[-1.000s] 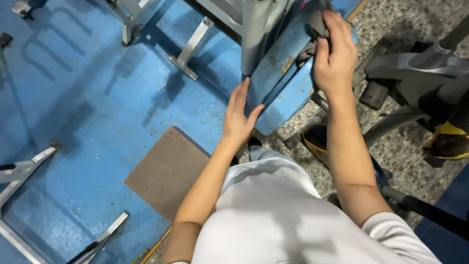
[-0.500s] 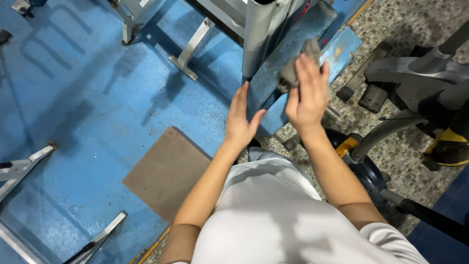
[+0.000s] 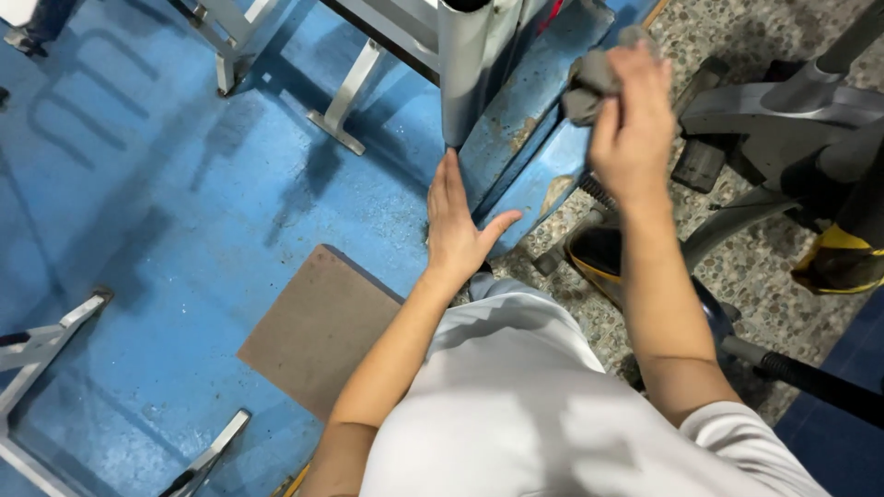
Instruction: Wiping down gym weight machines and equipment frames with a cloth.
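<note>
Right hand (image 3: 631, 129) clenched on grey rag (image 3: 589, 78), rag pressed against upper edge of worn blue panel (image 3: 520, 138). Left hand (image 3: 456, 225) released, laid flat against panel's lower side. Grey metal post (image 3: 463, 69) seen just above left fingertips. Brown mat (image 3: 318, 327) seen on blue floor (image 3: 157, 212) left of left forearm. No container seen.

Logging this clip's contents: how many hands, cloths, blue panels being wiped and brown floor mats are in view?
Hands: 2, left hand flat on the blue panel, right hand gripping the cloth
Grey cloth: 1
Blue panel: 1
Brown mat: 1
Total: 5
</note>
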